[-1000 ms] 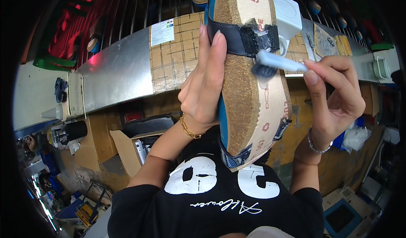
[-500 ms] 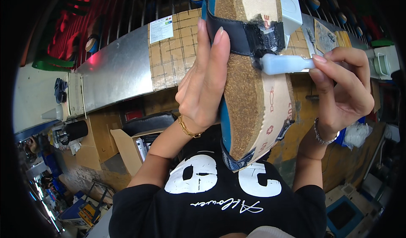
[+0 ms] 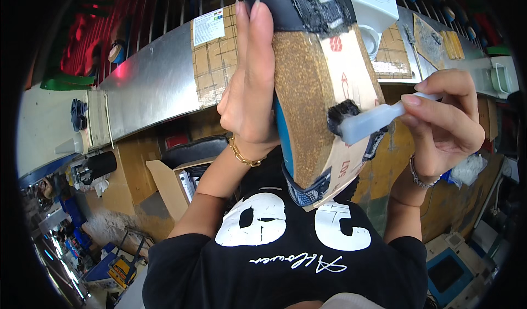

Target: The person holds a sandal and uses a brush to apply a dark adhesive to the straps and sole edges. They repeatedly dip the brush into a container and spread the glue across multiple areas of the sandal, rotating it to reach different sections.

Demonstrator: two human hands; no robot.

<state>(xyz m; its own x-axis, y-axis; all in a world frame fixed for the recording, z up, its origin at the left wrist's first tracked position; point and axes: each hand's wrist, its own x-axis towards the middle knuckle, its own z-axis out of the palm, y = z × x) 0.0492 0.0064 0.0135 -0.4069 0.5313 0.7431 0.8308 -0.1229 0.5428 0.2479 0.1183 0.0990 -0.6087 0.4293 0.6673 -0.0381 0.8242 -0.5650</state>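
Observation:
My left hand [image 3: 250,89] grips a sandal [image 3: 302,84] from its left side, with two fingers stretched up along it and the thumb hidden. The sandal's cork underside and pale insole board face up. Toward its far end a black strap [image 3: 277,12] is folded over, its end smeared and rough. A patterned dark strap [image 3: 307,191] wraps the near end. Pinched in my right hand [image 3: 444,125] is a brush [image 3: 368,123] with a whitish translucent handle. Its black bristles touch the pale board at the lower part of the sandal.
Beyond the sandal runs a metal bench [image 3: 156,76] with a cardboard sheet [image 3: 211,62] on it. A white plastic container [image 3: 373,4] stands behind the sandal, and a stained board [image 3: 428,40] lies further right. An open cardboard box [image 3: 167,185] sits below the bench at left.
The brush has moved from beside the smeared strap end down the sandal toward its near end, and its bristles now show. The sandal has shifted slightly up and left with my left hand.

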